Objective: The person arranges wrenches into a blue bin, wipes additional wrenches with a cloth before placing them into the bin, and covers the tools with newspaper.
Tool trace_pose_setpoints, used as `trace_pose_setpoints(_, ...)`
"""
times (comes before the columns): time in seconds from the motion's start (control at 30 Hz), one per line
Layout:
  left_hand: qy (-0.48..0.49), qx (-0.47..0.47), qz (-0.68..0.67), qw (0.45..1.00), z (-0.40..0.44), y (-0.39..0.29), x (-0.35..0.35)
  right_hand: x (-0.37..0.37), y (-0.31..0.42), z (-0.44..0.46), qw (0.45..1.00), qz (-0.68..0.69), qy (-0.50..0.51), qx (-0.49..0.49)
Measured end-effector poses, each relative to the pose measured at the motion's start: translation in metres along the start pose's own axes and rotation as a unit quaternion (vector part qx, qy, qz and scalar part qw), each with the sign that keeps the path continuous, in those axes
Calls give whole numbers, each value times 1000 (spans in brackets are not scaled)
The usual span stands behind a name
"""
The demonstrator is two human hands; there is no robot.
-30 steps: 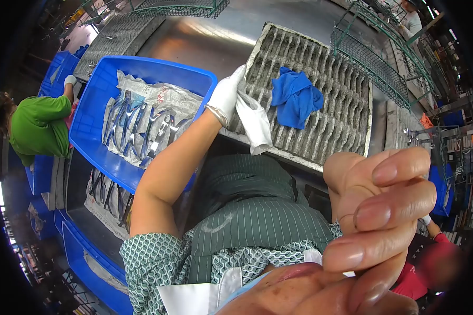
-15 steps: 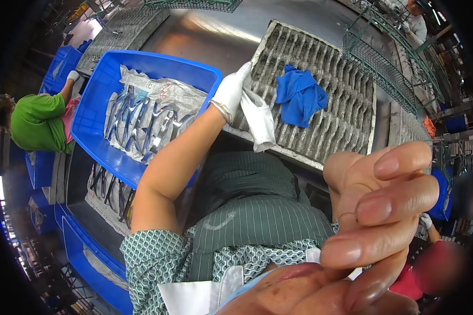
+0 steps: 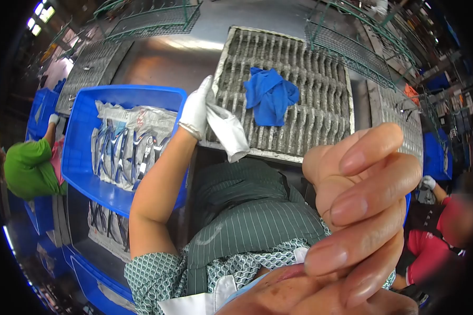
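My left hand (image 3: 196, 111), in a white glove, is closed on a limp white glove (image 3: 229, 132) that hangs from it over the near left edge of a ribbed grey rack (image 3: 320, 121). A crumpled blue cloth (image 3: 270, 97) lies on the rack, to the right of that hand. Close to the camera, at the lower right, my right hand (image 3: 362, 205) is bare, its fingers loosely bent and slightly apart, with nothing seen in them.
To the left, a blue bin (image 3: 73, 168) holds shiny metal parts (image 3: 123, 152) on newspaper; more parts lie below it. Green wire baskets (image 3: 347, 52) stand beyond the rack. A person in green (image 3: 31, 168) is at far left, another in red (image 3: 425, 252) at lower right.
The view has turned, so the rack, cloth and bin appear further left. My left hand keeps its hold on the white glove, and my right hand stays near the camera, bent alike.
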State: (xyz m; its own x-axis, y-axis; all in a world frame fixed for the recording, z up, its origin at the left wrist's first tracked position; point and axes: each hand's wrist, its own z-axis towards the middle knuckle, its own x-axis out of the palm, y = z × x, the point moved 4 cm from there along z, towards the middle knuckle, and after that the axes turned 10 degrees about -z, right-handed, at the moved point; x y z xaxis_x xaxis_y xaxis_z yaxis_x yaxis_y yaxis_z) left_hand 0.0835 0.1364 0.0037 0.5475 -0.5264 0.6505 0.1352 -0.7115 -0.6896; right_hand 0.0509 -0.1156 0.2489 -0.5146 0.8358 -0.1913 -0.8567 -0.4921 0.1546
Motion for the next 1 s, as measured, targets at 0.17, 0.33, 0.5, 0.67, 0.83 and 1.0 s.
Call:
trace_pose_setpoints(0.17,22,16,16,1000,7,1,-4,-2,0,-2,1000,-3,-3,7)
trace_pose_setpoints(0.33,-22,26,7,999,-7,-3,13,-6,-1,-3,1000,-4,-7,11)
trace_pose_setpoints(0.5,-3,15,18,1000,2,0,-1,-5,-4,-3,1000,0,-6,14)
trace_pose_setpoints(0.67,-45,32,25,998,-12,-6,18,-6,-3,-3,1000,4,-7,11)
trace_pose_setpoints(0.83,3,10,27,1000,-3,-1,2,-5,-4,-2,1000,10,-6,11)
trace_pose_setpoints(1.0,-16,20,28,999,-7,-2,13,-4,-4,-2,1000,16,-7,8)
